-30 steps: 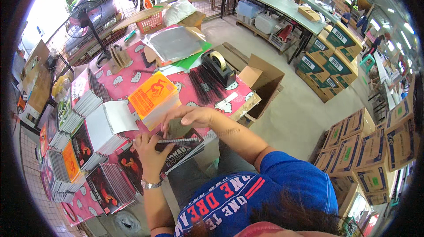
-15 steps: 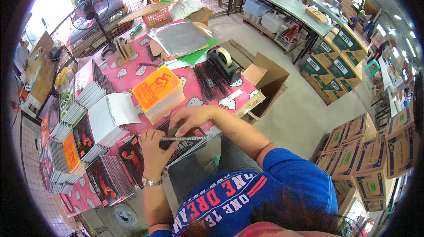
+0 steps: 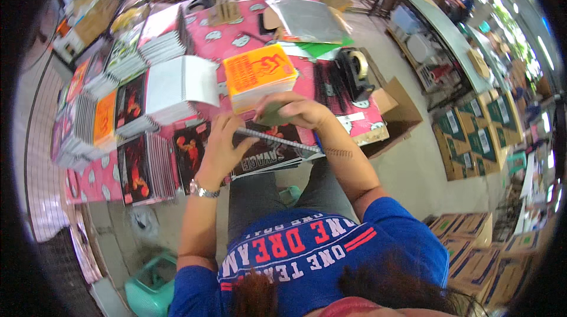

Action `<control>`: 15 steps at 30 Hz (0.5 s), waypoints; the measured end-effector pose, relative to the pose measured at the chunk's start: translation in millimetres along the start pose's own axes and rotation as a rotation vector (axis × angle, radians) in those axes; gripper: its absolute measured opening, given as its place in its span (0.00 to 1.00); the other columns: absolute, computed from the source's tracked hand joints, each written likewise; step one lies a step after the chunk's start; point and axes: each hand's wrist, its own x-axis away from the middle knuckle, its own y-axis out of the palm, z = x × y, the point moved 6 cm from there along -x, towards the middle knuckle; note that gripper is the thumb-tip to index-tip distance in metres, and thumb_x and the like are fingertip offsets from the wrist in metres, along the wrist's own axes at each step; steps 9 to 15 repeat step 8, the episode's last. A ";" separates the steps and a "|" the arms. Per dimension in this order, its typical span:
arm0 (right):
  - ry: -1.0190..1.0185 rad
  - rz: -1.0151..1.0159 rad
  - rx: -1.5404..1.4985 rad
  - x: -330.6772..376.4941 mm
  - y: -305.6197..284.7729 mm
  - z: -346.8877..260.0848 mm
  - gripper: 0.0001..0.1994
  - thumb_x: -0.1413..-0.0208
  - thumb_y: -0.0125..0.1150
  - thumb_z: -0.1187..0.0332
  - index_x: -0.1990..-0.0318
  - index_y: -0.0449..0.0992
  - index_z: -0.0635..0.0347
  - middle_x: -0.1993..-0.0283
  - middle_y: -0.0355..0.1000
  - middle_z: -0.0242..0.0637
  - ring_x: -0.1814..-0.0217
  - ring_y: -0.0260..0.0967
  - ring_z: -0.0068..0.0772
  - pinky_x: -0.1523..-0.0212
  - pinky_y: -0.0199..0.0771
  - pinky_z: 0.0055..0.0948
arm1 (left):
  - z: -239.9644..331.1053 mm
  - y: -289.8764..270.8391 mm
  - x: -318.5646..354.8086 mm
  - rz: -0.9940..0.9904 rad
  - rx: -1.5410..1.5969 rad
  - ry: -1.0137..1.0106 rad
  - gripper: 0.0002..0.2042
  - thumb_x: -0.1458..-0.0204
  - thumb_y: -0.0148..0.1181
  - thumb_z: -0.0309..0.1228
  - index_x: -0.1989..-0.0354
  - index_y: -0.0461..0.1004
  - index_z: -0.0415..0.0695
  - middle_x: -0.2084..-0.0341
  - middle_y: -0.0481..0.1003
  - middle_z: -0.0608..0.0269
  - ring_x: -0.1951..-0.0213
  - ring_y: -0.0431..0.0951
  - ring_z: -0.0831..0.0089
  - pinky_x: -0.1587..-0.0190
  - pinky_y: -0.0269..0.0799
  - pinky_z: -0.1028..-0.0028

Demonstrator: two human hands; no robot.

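Note:
A dark-covered notebook lies at the table's near edge, with a spiral coil along its bound edge. The coil's loose end sticks out past the right side, beside my right forearm. My left hand grips the left end of the bound edge between thumb and fingers. Just above the coil, my right hand is closed on a small flat olive-grey piece, whose kind I cannot make out. Behind it stands a stack of orange-covered booklets.
Stacks of spiral notebooks fill the table's left side, some with white pages up. A black tape dispenser and dark coils lie at the right. Beyond are an open carton and stacked boxes. A green stool stands lower left.
My right hand has lifted off the coil and now holds the flat olive-grey piece. The notebook lies at a different angle. The view has turned, shifting the table rightward and upward.

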 end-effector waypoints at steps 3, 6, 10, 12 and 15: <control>0.085 -0.105 0.254 -9.0 18.5 -4.4 0.30 0.51 0.63 0.51 0.49 0.74 0.70 0.46 0.70 0.47 0.41 0.67 0.41 0.39 0.64 0.37 | -17.2 5.3 4.4 -0.039 0.070 -0.033 0.14 0.58 0.70 0.28 0.65 0.71 0.40 0.68 0.69 0.57 0.61 0.70 0.56 0.58 0.66 0.64; 0.147 -0.089 0.527 -20.1 12.0 -6.3 0.31 0.52 0.63 0.48 0.48 0.74 0.66 0.44 0.67 0.47 0.39 0.66 0.49 0.38 0.64 0.45 | -24.7 9.9 3.6 -0.126 0.175 -0.130 0.12 0.56 0.68 0.27 0.66 0.71 0.39 0.67 0.70 0.58 0.62 0.72 0.62 0.58 0.67 0.67; -0.023 -0.245 -0.008 -18.8 18.8 -9.9 0.30 0.54 0.68 0.49 0.46 0.74 0.58 0.43 0.67 0.41 0.37 0.64 0.51 0.36 0.62 0.49 | -18.9 5.1 1.7 -0.150 0.294 -0.188 0.12 0.54 0.68 0.28 0.66 0.71 0.39 0.67 0.69 0.58 0.61 0.72 0.63 0.57 0.67 0.66; -0.023 -0.245 -0.008 -18.8 18.8 -9.9 0.30 0.54 0.68 0.49 0.46 0.74 0.58 0.43 0.67 0.41 0.37 0.64 0.51 0.36 0.62 0.49 | -18.9 5.1 1.7 -0.150 0.294 -0.188 0.12 0.54 0.68 0.28 0.66 0.71 0.39 0.67 0.69 0.58 0.61 0.72 0.63 0.57 0.67 0.66; -0.023 -0.245 -0.008 -18.8 18.8 -9.9 0.30 0.54 0.68 0.49 0.46 0.74 0.58 0.43 0.67 0.41 0.37 0.64 0.51 0.36 0.62 0.49 | -18.9 5.1 1.7 -0.150 0.294 -0.188 0.12 0.54 0.68 0.28 0.66 0.71 0.39 0.67 0.69 0.58 0.61 0.72 0.63 0.57 0.67 0.66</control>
